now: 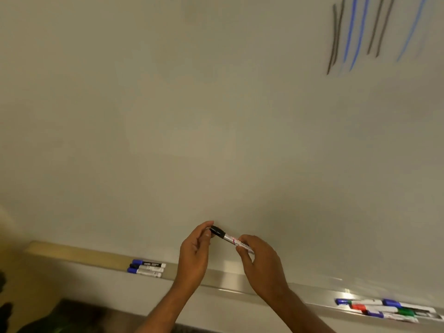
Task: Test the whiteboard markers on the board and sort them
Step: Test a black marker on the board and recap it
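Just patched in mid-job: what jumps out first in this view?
Both hands hold a black-capped marker low at centre, left hand pinching its cap, right hand its barrel. Black and blue test strokes mark the whiteboard at upper right; on the tray, three markers lie left, a mixed pile right.

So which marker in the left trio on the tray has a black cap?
The middle marker: its cap is black, while the top marker and bottom marker have blue caps.

Black-capped marker [228, 237] (blue, grey strokes [349, 32])
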Motion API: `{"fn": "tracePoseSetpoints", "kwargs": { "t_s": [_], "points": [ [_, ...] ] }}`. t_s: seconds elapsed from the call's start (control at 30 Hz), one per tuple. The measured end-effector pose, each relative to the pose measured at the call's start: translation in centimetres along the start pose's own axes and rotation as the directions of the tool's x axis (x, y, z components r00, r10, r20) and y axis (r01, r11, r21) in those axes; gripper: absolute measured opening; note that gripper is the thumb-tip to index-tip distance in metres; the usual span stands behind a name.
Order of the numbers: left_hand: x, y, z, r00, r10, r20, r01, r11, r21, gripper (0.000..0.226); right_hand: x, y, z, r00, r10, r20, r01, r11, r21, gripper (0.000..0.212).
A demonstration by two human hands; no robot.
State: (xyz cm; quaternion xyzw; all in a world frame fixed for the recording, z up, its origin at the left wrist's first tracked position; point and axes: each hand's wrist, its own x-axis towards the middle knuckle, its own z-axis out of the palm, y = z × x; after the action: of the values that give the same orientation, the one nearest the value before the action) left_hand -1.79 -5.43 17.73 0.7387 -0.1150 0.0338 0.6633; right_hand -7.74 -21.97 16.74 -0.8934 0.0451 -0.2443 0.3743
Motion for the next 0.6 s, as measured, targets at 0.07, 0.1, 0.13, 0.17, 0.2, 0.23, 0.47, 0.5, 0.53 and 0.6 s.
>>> {"fn": "tracePoseSetpoints", "kwargs": {
  "t_s": [0.07, 0.1, 0.13, 0.17, 0.2, 0.23, 0.47, 0.5, 0.53, 0.6],
  "points": [
    [-0.3, -2.3, -1.3, 0.999, -0.005, -0.043, 0.009, 0.996, 0.085, 0.027, -0.3, 0.9, 2.2, 1.000, 0.003, 0.024, -0.002, 1.000, -0.030, 0.010],
    [-0.4, -3.4, -2.0, 0.999, -0.007, -0.049, 0.013, 0.990, 0.141, 0.028, -0.4, 1.3, 3.3, 0.999, -0.001, 0.037, 0.002, 0.999, -0.046, 0.010],
    [-0.6, -4.6, -2.8, 0.999, -0.003, -0.043, 0.012, 0.978, 0.209, 0.030, -0.5, 1.7, 4.5, 0.999, -0.006, 0.049, 0.009, 0.998, -0.062, 0.010],
    [-0.7, -5.8, -3.6, 1.000, 0.005, -0.028, 0.004, 0.958, 0.287, 0.032, -0.7, 2.1, 5.6, 0.998, -0.012, 0.058, 0.017, 0.997, -0.081, 0.010],
    [-0.9, -7.1, -4.4, 1.000, 0.016, -0.009, -0.011, 0.930, 0.369, 0.035, -0.8, 2.4, 6.6, 0.998, -0.023, 0.065, 0.030, 0.994, -0.104, 0.010],
    [-1.0, -8.3, -5.1, 1.000, 0.025, 0.009, -0.026, 0.893, 0.448, 0.038, -0.9, 2.8, 7.7, 0.997, -0.033, 0.072, 0.042, 0.991, -0.128, 0.010],
    [-1.9, -16.3, -8.4, 0.981, 0.014, 0.193, -0.168, 0.554, 0.815, 0.055, -1.4, 5.0, 15.1, 0.981, -0.012, 0.193, 0.064, 0.961, -0.267, 0.014],
    [-2.0, -17.4, -8.8, 0.978, 0.004, 0.208, -0.180, 0.519, 0.835, 0.057, -1.4, 5.2, 16.1, 0.977, -0.006, 0.211, 0.067, 0.956, -0.285, 0.014],
    [-2.1, -18.5, -9.1, 0.976, -0.015, 0.218, -0.183, 0.485, 0.855, 0.061, -1.5, 5.4, 17.1, 0.974, 0.002, 0.227, 0.068, 0.952, -0.299, 0.014],
    [-2.2, -20.4, -9.7, 0.975, -0.057, 0.213, -0.171, 0.413, 0.895, 0.065, -1.6, 5.8, 19.0, 0.967, 0.025, 0.254, 0.058, 0.948, -0.314, 0.012]
  ]
}}
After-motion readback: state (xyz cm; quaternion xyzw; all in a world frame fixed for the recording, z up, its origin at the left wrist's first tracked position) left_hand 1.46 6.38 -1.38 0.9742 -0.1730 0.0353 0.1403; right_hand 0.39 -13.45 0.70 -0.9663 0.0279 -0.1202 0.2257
